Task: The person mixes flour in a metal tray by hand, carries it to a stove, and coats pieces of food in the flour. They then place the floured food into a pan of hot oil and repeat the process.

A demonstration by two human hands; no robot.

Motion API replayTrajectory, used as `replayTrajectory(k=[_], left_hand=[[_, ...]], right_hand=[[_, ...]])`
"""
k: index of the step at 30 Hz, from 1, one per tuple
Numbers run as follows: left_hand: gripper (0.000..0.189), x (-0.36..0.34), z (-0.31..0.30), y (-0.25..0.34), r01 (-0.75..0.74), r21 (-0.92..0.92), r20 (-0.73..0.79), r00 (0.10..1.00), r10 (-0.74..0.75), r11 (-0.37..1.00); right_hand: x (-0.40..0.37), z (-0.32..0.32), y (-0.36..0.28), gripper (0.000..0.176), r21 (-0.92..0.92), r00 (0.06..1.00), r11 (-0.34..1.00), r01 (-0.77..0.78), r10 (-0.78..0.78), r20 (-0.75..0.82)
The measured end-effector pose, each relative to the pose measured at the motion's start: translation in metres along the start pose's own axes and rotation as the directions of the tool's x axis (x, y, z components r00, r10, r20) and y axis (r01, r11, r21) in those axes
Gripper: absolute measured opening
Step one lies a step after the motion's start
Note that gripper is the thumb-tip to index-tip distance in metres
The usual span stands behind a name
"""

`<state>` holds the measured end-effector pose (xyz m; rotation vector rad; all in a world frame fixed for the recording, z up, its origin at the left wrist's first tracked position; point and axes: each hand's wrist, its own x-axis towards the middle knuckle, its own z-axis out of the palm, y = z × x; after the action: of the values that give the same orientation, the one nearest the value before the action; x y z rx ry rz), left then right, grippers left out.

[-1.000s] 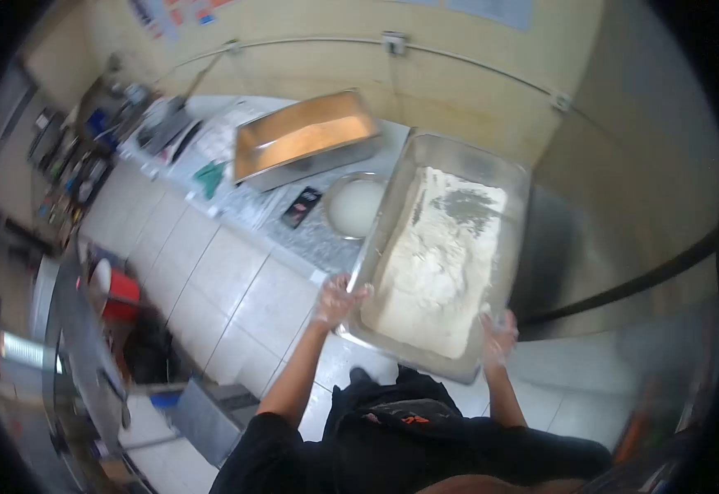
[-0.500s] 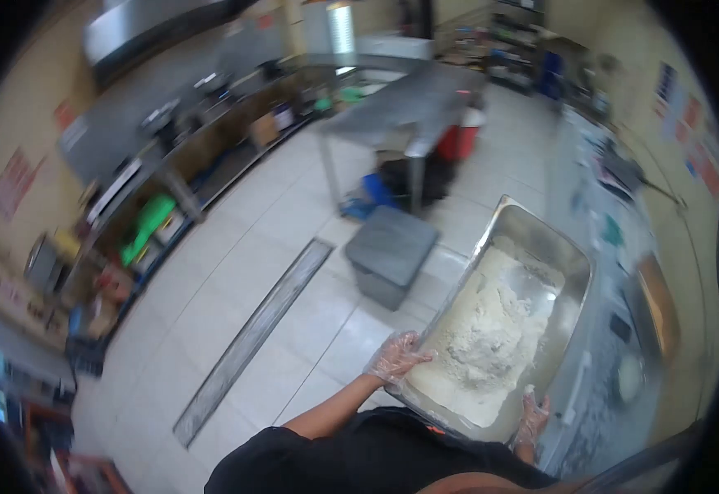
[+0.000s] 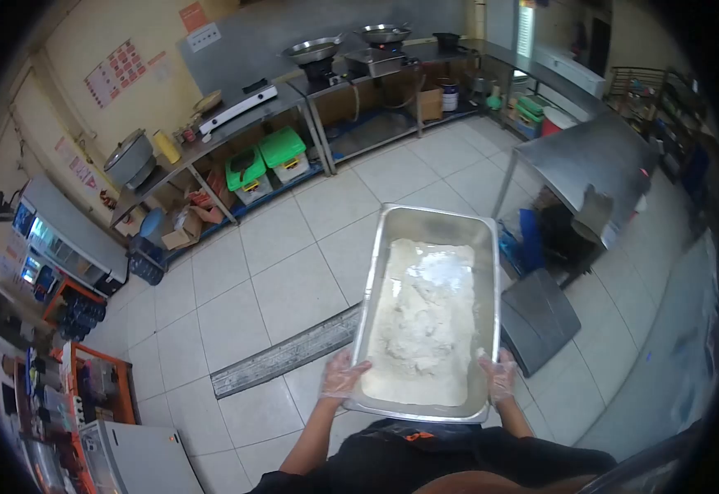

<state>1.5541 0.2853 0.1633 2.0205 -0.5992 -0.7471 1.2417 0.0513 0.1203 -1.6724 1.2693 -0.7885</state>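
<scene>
A deep rectangular metal pan is held out in front of my body, over the tiled floor. White powder like flour covers most of its bottom, lumpy in the middle. My left hand, in a clear plastic glove, grips the pan's near left side, with the thumb over the rim. On the near right side my right hand, gloved the same way, holds the rim. The fingers under the pan are hidden.
A grey lidded bin stands on the floor right of the pan, near a metal table. Metal counters with pans and a stove line the far wall. A white chest is at lower left. A floor drain runs left of the pan.
The view has turned left. The pan, beside the right-hand work surface before, is now over the open floor, still between both my hands.
</scene>
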Motion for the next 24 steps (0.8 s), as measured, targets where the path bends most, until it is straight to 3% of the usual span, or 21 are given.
replayTrajectory(k=[1,2,3,4,5,6,9,10,13,14,15,17,18,20,21,22,23,24], left_hand=[[0.042,0.023,-0.01,-0.004,0.059,-0.06,-0.039,0.997,-0.062,0.996],[0.038,0.044,-0.016,-0.001,-0.07,-0.183,-0.162,0.986,0.04,0.981],[0.038,0.071,-0.024,-0.007,-0.061,-0.16,-0.19,0.981,0.03,0.985],[0.036,0.096,-0.008,-0.015,-0.061,0.169,-0.248,0.963,0.102,0.984],[0.035,0.113,-0.038,0.031,-0.026,0.52,-0.279,0.939,0.199,0.854],[0.035,0.111,-0.065,0.07,0.188,0.072,-0.338,0.928,-0.153,0.98],[0.034,0.188,-0.095,0.089,0.171,0.073,-0.459,0.88,-0.119,0.983],[0.034,0.215,-0.103,0.094,0.171,0.065,-0.472,0.873,-0.121,0.983],[0.034,0.301,-0.101,0.092,0.241,-0.18,-0.532,0.791,-0.301,0.954],[0.036,0.344,-0.084,0.059,0.343,0.134,-0.768,0.629,-0.121,0.93],[0.036,0.382,-0.087,0.036,0.346,0.122,-0.775,0.618,-0.128,0.93],[0.038,0.454,-0.101,0.0,0.442,0.197,-0.828,0.553,-0.093,0.875],[0.038,0.489,-0.095,-0.015,0.431,0.188,-0.813,0.572,-0.107,0.883],[0.038,0.574,-0.114,-0.037,0.267,0.488,-0.822,0.46,0.334,0.831],[0.038,0.618,-0.134,-0.016,0.225,0.494,-0.808,0.475,0.348,0.84],[0.038,0.64,-0.158,0.028,0.099,0.069,-0.767,0.642,-0.011,0.993],[0.037,0.67,-0.175,0.057,0.089,-0.39,-0.52,0.8,-0.299,0.916],[0.033,0.711,-0.183,0.066,0.146,-0.224,-0.573,0.78,-0.251,0.964]], right_hand=[[0.037,0.028,0.013,0.035,-0.093,0.99,0.986,0.138,-0.136,0.031],[0.07,0.041,-0.066,0.035,-0.037,0.98,0.997,0.063,-0.055,0.193],[0.11,0.064,-0.077,0.035,-0.01,0.974,0.998,0.062,-0.058,0.219],[0.154,0.065,-0.073,0.035,0.053,0.963,0.998,-0.028,0.013,0.268],[0.186,0.108,-0.061,0.036,0.152,0.94,0.979,-0.138,0.081,0.332],[0.215,0.159,-0.022,0.041,-0.11,0.896,0.946,0.305,-0.246,0.371],[0.317,0.228,-0.122,0.045,0.04,0.839,0.981,0.188,-0.182,0.512],[0.348,0.251,-0.144,0.046,-0.067,0.826,0.961,0.268,-0.194,0.529],[0.44,0.302,-0.221,0.047,-0.072,0.764,0.98,0.183,-0.096,0.638],[0.475,0.341,-0.213,0.045,-0.078,0.745,0.937,0.341,-0.218,0.63],[0.505,0.37,-0.224,0.045,-0.076,0.736,0.933,0.353,-0.226,0.638],[0.558,0.432,-0.25,0.044,0.2,0.683,0.959,0.203,-0.285,0.673],[0.585,0.445,-0.258,0.044,0.172,0.695,0.963,0.209,-0.27,0.666],[0.636,0.497,-0.273,0.042,0.091,0.672,0.965,0.244,-0.236,0.702],[0.667,0.52,-0.281,0.042,0.077,0.703,0.966,0.248,-0.234,0.672],[0.69,0.539,-0.281,0.042,0.127,0.704,0.951,0.281,-0.294,0.646],[0.716,0.554,-0.28,0.041,0.172,0.701,0.933,0.317,-0.353,0.619],[0.747,0.565,-0.281,0.041,0.143,0.725,0.937,0.319,-0.339,0.599]])
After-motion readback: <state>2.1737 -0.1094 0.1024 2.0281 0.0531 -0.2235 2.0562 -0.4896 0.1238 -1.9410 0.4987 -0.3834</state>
